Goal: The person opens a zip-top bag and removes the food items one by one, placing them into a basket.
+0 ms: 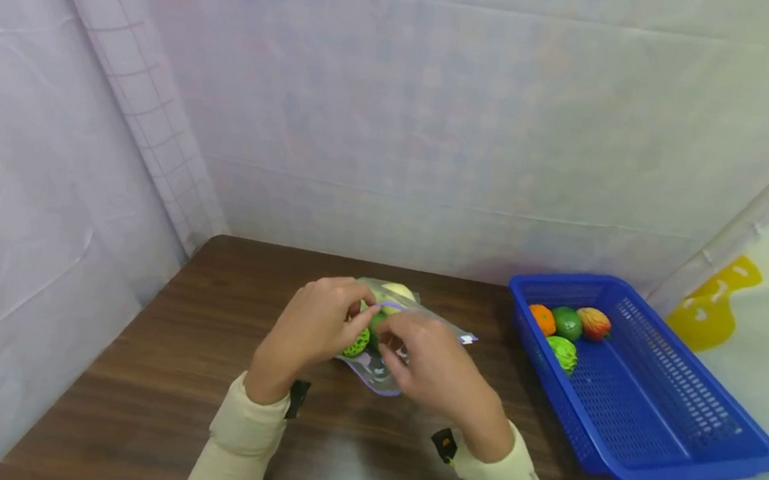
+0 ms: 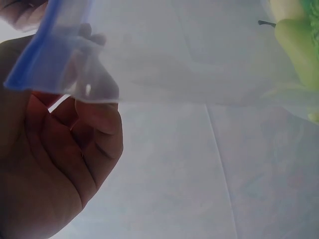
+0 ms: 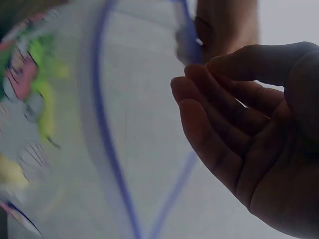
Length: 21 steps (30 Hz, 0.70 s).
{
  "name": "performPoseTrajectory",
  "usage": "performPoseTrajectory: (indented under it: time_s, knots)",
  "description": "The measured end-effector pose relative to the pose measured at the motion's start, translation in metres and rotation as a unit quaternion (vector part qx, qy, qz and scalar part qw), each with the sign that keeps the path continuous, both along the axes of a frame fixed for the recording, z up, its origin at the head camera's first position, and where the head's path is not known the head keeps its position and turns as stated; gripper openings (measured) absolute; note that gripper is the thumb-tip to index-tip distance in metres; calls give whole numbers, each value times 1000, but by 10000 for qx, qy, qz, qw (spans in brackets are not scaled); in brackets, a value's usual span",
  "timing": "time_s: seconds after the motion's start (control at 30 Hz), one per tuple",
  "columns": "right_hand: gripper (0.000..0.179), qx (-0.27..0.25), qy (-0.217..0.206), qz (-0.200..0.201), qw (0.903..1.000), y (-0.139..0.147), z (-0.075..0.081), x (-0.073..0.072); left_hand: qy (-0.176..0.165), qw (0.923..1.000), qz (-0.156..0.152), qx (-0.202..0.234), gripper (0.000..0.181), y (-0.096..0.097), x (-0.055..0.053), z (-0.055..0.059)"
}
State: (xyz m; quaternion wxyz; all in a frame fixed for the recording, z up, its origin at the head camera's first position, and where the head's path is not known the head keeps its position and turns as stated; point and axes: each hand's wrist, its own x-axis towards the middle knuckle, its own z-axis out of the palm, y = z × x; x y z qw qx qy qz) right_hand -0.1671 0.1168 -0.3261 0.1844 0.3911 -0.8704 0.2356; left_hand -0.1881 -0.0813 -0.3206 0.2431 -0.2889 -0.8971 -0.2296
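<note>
A clear zip bag (image 1: 378, 381) with a purple-blue closure strip lies on the table between my two hands. Inside show a pale yellow fruit (image 1: 399, 292), a bright green textured ball (image 1: 355, 345) and a green pear (image 2: 297, 50) with a dark stem. My left hand (image 1: 316, 320) pinches the bag's edge near the strip, its other fingers curled. From the other side my right hand (image 1: 433, 357) has thumb and index fingertip together at the strip, pinching the rim. In the right wrist view the strip (image 3: 102, 104) spreads into a loop, so the mouth gapes.
To the right stands a blue plastic basket (image 1: 648, 473). It holds an orange (image 1: 542, 319), a dark green fruit (image 1: 567, 323), a red-yellow fruit (image 1: 594, 323) and a light green piece (image 1: 562, 354). White sheeting (image 1: 431, 125) walls the dark wooden table (image 1: 151, 372).
</note>
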Motion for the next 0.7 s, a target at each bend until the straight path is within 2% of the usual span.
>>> performPoseTrajectory:
  time_s: [0.17,0.3,0.43,0.57,0.7]
  knots:
    - [19,491,190,-232,9983,-16,-18,-9,72,10000,-4,11,6,-1,0,-1]
    - [32,752,320,-492,9954,-24,-31,-20,125,9999,14,12,7,-1,-1,-1]
    - [43,797,148,-594,9949,-30,-45,-29,72,10000,-25,-4,8,0,0,-1]
    - [46,679,-100,-594,9959,-36,-55,-36,70,10000,-26,8,7,1,1,-1]
    - [44,694,-133,-624,9955,-41,-62,-39,135,9999,-5,15,6,2,1,-2]
